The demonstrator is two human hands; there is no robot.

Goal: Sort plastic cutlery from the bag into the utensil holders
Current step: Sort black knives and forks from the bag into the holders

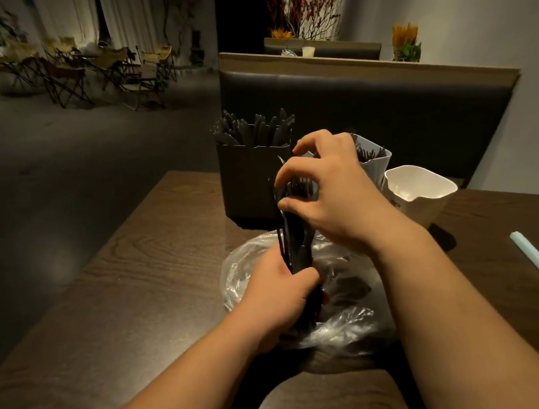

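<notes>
Head view: left hand (278,297) grips cutlery (297,244), right hand (335,196) pinches its tips; I expect pieces to spill onto bag (345,327) if tugged crooked.

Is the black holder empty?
No, the black holder is packed with black cutlery that sticks up above its rim.

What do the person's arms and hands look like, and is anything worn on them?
Both forearms are bare; no sleeve shows. The left hand and the right hand carry no glove, and no ring, watch or bracelet is visible.
</notes>
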